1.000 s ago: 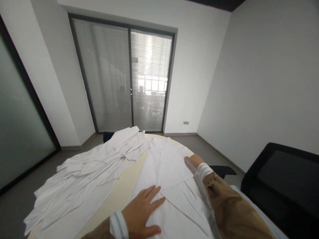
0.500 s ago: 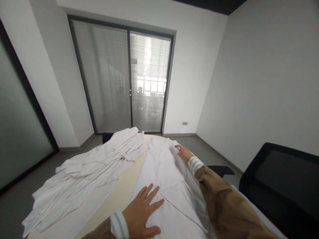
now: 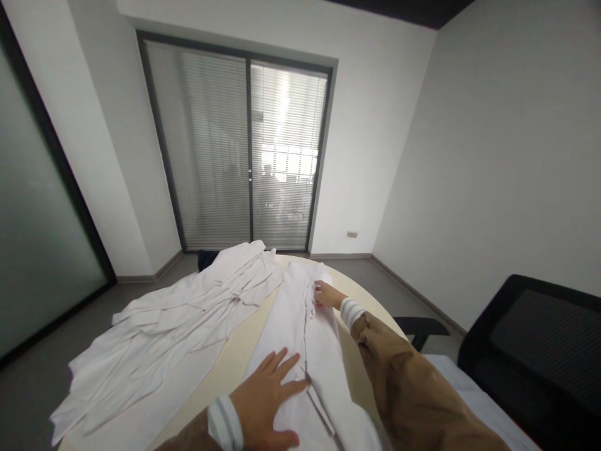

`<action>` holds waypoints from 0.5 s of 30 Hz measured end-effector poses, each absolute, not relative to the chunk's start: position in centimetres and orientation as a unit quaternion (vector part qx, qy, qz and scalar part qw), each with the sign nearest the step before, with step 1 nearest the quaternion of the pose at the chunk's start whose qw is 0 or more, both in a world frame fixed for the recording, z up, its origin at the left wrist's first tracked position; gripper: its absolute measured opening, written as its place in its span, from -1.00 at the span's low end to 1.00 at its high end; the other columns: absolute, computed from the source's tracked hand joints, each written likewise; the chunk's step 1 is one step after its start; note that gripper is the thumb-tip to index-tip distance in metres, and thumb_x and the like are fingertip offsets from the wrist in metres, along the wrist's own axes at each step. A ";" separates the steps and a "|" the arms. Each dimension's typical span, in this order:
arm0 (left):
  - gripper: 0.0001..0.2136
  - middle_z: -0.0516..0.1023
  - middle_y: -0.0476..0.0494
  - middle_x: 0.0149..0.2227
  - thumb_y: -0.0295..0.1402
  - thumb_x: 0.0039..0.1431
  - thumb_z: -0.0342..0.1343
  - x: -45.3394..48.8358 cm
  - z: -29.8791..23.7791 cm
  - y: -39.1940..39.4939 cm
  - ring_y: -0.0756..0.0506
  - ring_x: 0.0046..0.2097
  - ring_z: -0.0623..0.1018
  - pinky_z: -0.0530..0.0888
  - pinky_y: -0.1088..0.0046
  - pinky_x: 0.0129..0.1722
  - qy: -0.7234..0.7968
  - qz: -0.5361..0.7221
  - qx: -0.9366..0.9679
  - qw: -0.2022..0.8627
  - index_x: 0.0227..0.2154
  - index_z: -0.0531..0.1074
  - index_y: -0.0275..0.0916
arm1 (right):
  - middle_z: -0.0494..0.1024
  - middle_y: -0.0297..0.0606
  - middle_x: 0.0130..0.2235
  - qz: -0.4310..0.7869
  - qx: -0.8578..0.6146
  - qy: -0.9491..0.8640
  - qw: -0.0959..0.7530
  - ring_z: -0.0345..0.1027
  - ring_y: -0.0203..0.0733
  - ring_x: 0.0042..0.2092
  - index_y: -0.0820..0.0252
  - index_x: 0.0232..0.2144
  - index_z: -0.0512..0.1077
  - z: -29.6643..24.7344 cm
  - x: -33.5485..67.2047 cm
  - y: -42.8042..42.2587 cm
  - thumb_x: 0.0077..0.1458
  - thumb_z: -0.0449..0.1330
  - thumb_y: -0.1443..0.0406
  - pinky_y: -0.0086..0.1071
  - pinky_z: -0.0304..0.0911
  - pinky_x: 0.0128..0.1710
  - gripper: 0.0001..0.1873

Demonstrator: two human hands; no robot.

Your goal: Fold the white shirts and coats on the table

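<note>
A long white garment (image 3: pixel 282 326) lies lengthwise on the round table, its right side folded in towards the middle with creases along the fold. My left hand (image 3: pixel 265 401) rests flat on its near part, fingers spread, holding nothing. At the far end, my right hand (image 3: pixel 327 294) has its fingers curled on the folded edge of the garment. Its fingertips are partly hidden by the cloth. To the left lies a second heap of white clothing (image 3: pixel 178 326), wrinkled and hanging over the table's edge.
The cream table top (image 3: pixel 361 293) shows between the two garments and along the right rim. A black mesh chair (image 3: pixel 539 338) stands at the right, with white cloth (image 3: pixel 462 382) beside it. Glass doors with blinds (image 3: pixel 244 156) are beyond the table.
My right hand has moved left, bringing the garment's right edge inward over the middle. More of the table's right side now shows. My left hand has stayed in place.
</note>
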State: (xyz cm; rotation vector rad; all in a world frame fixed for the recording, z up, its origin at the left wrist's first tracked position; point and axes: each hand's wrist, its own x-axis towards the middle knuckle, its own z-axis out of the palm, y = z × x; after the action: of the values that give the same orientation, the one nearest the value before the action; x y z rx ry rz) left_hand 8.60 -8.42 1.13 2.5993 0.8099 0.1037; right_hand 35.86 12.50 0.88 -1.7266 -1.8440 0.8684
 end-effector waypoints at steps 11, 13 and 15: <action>-0.33 0.12 -0.21 0.35 -0.35 0.04 0.21 9.5 3.3 -8.9 -0.28 0.35 0.11 0.10 0.05 0.32 0.306 0.104 0.929 0.179 0.25 0.17 -0.09 | 0.41 -0.08 0.05 0.321 -0.557 -0.731 0.230 0.39 -0.06 0.00 0.15 0.04 0.48 -0.1 37.1 9.3 -0.11 0.30 0.45 -0.23 0.35 -0.03 -0.42; -0.23 0.10 -0.10 0.36 -0.34 0.03 0.23 10.4 3.2 -9.2 -0.28 0.36 0.06 0.09 0.07 0.32 0.238 0.100 0.949 0.183 0.30 0.06 0.00 | 0.30 -0.08 0.16 0.290 -0.546 -0.747 0.244 0.36 -0.07 0.04 0.12 -0.01 0.52 -0.4 36.8 8.4 -0.08 0.30 0.42 -0.22 0.27 0.08 -0.49; -0.25 0.24 -0.08 0.30 -0.30 0.07 0.23 11.3 3.0 -9.6 -0.27 0.34 0.10 0.10 0.11 0.32 0.184 0.093 0.960 0.188 0.31 0.04 0.00 | 0.19 -0.08 0.24 0.240 -0.536 -0.772 0.243 0.37 -0.09 0.03 0.10 -0.04 0.54 -0.5 36.5 7.7 -0.02 0.27 0.38 -0.20 0.21 0.14 -0.57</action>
State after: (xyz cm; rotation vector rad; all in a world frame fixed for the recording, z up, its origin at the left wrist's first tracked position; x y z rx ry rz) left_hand 11.34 -9.57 2.98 2.7022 0.5170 0.2624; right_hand 36.49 7.69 -0.48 -1.4645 -2.1101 0.6558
